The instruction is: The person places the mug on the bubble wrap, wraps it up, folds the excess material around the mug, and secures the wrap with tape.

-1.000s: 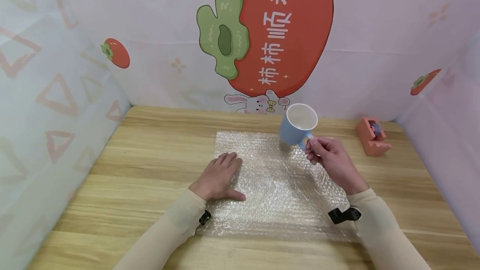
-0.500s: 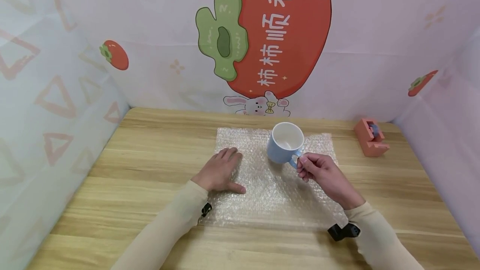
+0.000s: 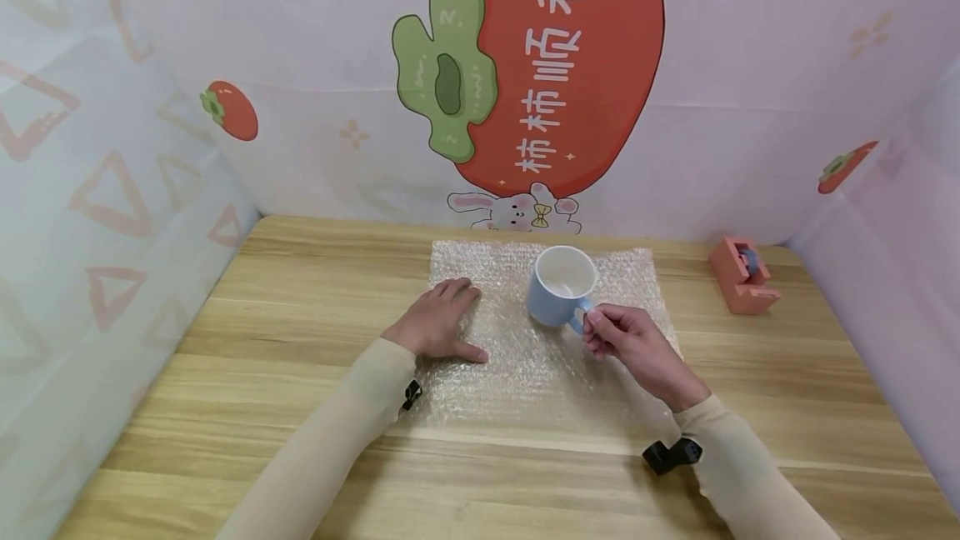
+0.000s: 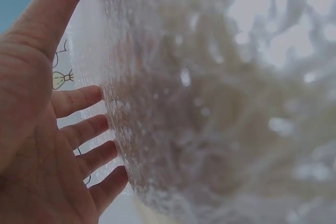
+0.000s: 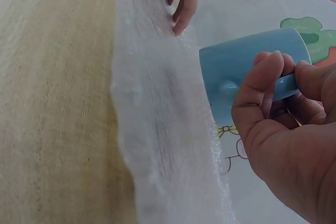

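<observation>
Booth-like nook: wooden table (image 3: 277, 315), printed walls (image 3: 322, 32)

Mid-frame we see a smooth, glossy mug (image 3: 551, 304) and bumpy, shiny, see-through plastic bubble wrap (image 3: 517, 382); the worktop (image 3: 300, 307) shows smooth wood grain, and the tape dispenser (image 3: 732, 283) at right looks like matt plastic.

The light blue mug (image 3: 553, 305), white inside, stands upright on the bubble wrap (image 3: 517, 382). This clear, shiny sheet lies spread out on the wooden table (image 3: 270, 340).
</observation>
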`<state>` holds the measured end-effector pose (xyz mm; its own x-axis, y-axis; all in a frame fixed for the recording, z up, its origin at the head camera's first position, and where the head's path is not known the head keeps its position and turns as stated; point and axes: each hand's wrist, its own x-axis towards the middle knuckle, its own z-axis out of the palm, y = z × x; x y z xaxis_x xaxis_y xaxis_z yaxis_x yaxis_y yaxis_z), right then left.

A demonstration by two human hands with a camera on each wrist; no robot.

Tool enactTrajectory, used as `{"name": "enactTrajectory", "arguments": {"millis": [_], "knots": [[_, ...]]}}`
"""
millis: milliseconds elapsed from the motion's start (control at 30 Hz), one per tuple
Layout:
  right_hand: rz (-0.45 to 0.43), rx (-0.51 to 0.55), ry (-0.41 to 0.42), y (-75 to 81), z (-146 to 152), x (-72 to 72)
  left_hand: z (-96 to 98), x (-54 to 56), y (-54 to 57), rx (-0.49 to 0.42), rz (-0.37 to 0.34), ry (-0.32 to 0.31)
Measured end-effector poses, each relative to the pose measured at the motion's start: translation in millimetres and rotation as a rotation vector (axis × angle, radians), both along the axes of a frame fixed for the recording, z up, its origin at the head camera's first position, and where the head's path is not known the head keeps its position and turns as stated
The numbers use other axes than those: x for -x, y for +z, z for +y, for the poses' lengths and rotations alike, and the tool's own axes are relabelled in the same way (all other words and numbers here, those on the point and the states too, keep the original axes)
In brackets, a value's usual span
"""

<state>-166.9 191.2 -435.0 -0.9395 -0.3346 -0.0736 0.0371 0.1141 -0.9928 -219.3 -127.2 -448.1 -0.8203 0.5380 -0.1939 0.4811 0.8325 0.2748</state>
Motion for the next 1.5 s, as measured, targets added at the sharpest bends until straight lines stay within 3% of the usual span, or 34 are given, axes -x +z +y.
{"name": "enactTrajectory", "arguments": {"millis": [633, 1167, 1300, 1500], "knots": [[-0.046, -0.006, -0.001, -7.5, -9.5, 1.9, -5.4, 9.9, 1.6, 0.012, -0.026, -0.015], [-0.057, -0.012, -0.008, -17.5, -9.7, 4.6, -5.1, 9.6, -0.3, 0.028, -0.012, -0.039], [-0.015, -0.146, -0.014, -11.3, -9.4, 6.1, -5.6, 10.4, 0.3, 0.028, -0.012, -0.037], [0.236, -0.602, -0.044, 16.2, -6.4, 15.9, -6.5, 10.6, 0.6, 0.017, -0.021, -0.032]]}}
